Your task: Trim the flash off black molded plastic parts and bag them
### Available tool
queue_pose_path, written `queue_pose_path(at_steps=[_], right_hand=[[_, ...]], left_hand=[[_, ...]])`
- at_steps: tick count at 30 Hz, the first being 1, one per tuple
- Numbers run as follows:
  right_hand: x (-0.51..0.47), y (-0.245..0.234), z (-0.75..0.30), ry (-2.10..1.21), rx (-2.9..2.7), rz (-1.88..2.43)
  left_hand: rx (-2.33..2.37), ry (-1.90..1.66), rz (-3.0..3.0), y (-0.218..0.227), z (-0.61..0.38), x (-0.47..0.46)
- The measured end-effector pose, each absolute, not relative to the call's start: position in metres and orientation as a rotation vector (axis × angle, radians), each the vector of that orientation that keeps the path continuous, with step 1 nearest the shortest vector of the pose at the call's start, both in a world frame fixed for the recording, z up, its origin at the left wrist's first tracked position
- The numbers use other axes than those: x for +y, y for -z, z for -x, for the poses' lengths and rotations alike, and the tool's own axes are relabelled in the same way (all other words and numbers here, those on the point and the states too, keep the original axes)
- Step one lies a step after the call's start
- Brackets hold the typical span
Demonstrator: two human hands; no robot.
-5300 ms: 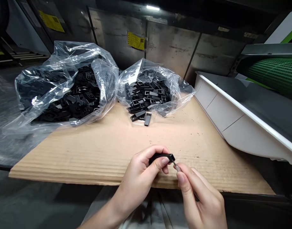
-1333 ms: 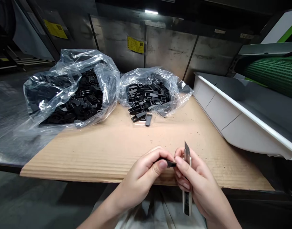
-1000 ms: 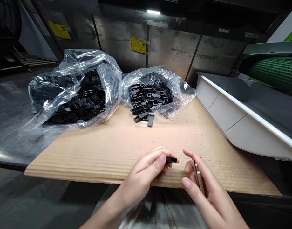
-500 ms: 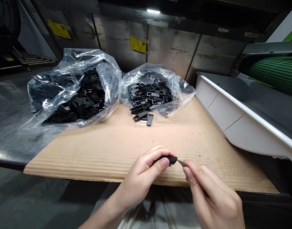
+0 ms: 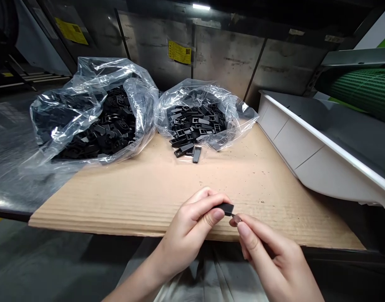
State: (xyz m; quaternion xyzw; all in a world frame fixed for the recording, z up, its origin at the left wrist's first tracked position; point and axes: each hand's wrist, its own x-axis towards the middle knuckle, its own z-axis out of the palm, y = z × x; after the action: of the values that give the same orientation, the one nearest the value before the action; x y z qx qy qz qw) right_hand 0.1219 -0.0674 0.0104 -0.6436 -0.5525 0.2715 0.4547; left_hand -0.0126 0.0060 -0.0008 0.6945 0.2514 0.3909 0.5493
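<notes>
Over the near edge of the cardboard sheet (image 5: 142, 193), my left hand (image 5: 189, 224) is closed on a small black plastic part (image 5: 226, 208). Thumb and fingers pinch it, and its squared end sticks out to the right. My right hand (image 5: 270, 256) pinches a small pointed blade (image 5: 236, 218), whose tip meets the part's right end at its lower corner. Fingers cover most of the blade. Beyond the hands, a few similar black parts (image 5: 184, 150) lie at the mouth of a clear plastic bag (image 5: 239, 136) full of them.
A larger clear bag (image 5: 142, 96) of differently shaped black parts stands at the left. On the right is a white tray (image 5: 308, 147) with a raised rim, below a green mesh roll (image 5: 355, 90). Metal panels (image 5: 226, 58) close off the back.
My right hand has turned and moved slightly left, bringing the blade under the part's end. The part in my left hand has tilted a little. The camera view has shifted slightly.
</notes>
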Motion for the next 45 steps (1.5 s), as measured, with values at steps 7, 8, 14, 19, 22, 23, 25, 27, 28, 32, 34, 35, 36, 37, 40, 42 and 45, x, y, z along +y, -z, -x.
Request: queue_pose_path(at_steps=[7,8,14,19,22,23,25,27,28,32,34,35,36,37,40,42,45], right_hand=[[-0.067,-0.008,-0.124,-0.593,-1.376,1.622],[-0.068,-0.008,-0.124,-0.607,-1.377,1.621],[-0.069,-0.009,-0.122,-0.725,-1.345,1.647],[-0.070,-0.012,-0.122,-0.928,-1.276,1.622],[-0.070,-0.015,-0.121,-1.309,-1.068,1.512],[-0.070,-0.016,-0.121,-1.466,-0.959,1.428],[-0.070,-0.019,-0.122,-1.734,-0.727,1.213],[-0.070,-0.022,-0.125,-1.881,-0.525,1.006],[-0.070,-0.022,-0.126,-1.912,-0.444,0.925],[-0.070,-0.019,-0.128,-1.799,-0.306,0.790],[-0.070,-0.015,-0.128,-1.669,-0.374,0.851],[-0.069,-0.013,-0.128,-1.586,-0.435,0.905],[-0.068,-0.011,-0.129,-1.493,-0.503,0.963],[-0.067,-0.009,-0.130,-1.399,-0.571,1.020],[-0.062,-0.004,-0.140,-1.248,-0.670,1.105],[-0.058,0.000,-0.151,-1.311,-0.624,1.069],[-0.052,0.005,-0.165,-1.434,-0.561,0.999]], left_hand=[[0.598,-0.921,-1.664,0.001,0.012,0.006],[0.603,-0.927,-1.662,0.002,0.012,0.006],[0.626,-0.963,-1.703,0.003,0.012,0.006],[0.652,-0.977,-1.749,0.003,0.011,0.005],[0.661,-1.001,-1.772,0.004,0.009,0.004],[0.661,-1.015,-1.777,0.004,0.009,0.004],[0.656,-1.039,-1.783,0.004,0.008,0.003],[0.642,-1.044,-1.781,0.004,0.008,0.003],[0.638,-1.043,-1.774,0.003,0.009,0.002],[0.653,-0.979,-1.679,0.002,0.009,0.003],[0.657,-0.885,-1.585,0.003,0.009,0.003],[0.658,-0.836,-1.534,0.004,0.008,0.004],[0.659,-0.796,-1.488,0.005,0.008,0.004],[0.662,-0.770,-1.454,0.005,0.008,0.003],[0.696,-0.736,-1.461,0.005,0.011,0.001],[0.690,-0.710,-1.600,-0.002,0.015,0.000],[0.625,-0.653,-2.031,-0.023,0.019,0.016]])
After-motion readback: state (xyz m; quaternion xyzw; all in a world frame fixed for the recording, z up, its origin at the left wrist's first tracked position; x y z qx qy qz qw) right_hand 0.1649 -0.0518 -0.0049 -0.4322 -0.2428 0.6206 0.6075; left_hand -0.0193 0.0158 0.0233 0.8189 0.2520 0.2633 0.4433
